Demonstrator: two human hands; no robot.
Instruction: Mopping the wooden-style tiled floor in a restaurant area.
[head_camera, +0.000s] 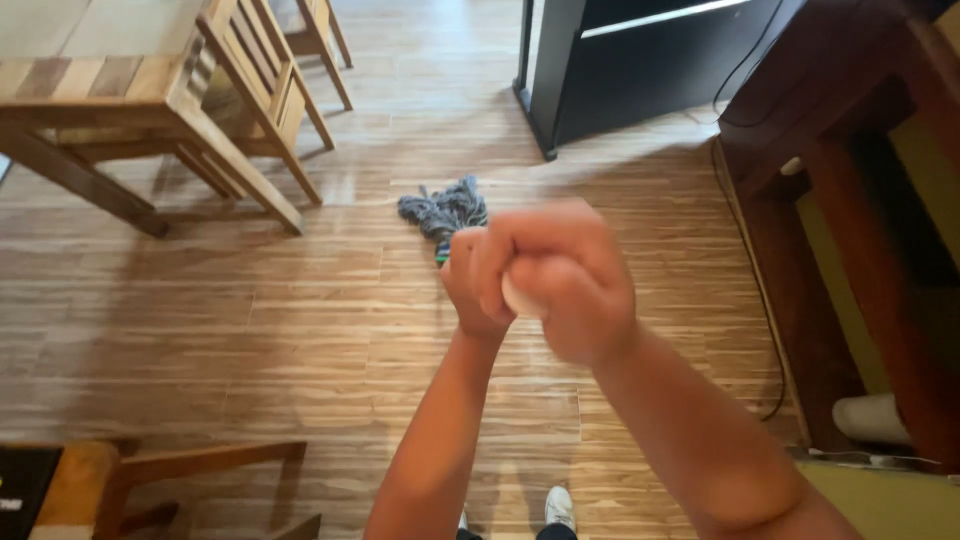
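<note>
Your left hand (470, 290) and right hand (570, 285) sit stacked, each grip closed tight on the white handle end (520, 298) of the mop. Beyond your knuckles, its grey head (440, 210) lies on the wood floor (250, 320), near the chair (260, 90).

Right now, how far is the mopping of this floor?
Done: cannot tell; the wooden floor shows no clear wet or cleaned patch. In hand: both hands, left and right, grip the handle top, with the mop head on the floor near the table. Left: unclear.
</note>
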